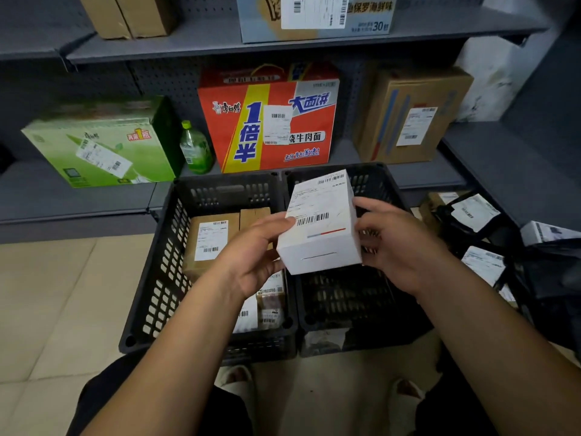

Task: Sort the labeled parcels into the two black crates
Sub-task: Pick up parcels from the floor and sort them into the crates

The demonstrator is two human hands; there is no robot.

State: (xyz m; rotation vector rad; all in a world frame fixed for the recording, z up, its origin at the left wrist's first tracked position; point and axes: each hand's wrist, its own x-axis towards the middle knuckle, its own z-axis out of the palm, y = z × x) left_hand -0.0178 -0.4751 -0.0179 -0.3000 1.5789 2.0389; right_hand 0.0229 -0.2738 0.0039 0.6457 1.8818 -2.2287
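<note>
**White Parcel Held Over Sorting Crates**

Both bare forearms are stretched forward and angled inward, meeting above the right crate (369, 179). A white parcel (320, 221), its shipping label turned upward, is held over that crate's left rim, tilted with its far end raised. Its left side is gripped by the left hand (257, 256), the thumb laid on the label beside a barcode and the fingers curled beneath. Its right side is clasped by the right hand (396, 247), fingers bent around the edge. The left crate (157, 278) is set touching the right crate's left wall, and labeled brown parcels (210, 243) are seen inside it. Behind the right crate a red noodle carton (267, 121) is shelved. To the right of the right crate, more labeled parcels (471, 212) are piled on the floor.
</note>
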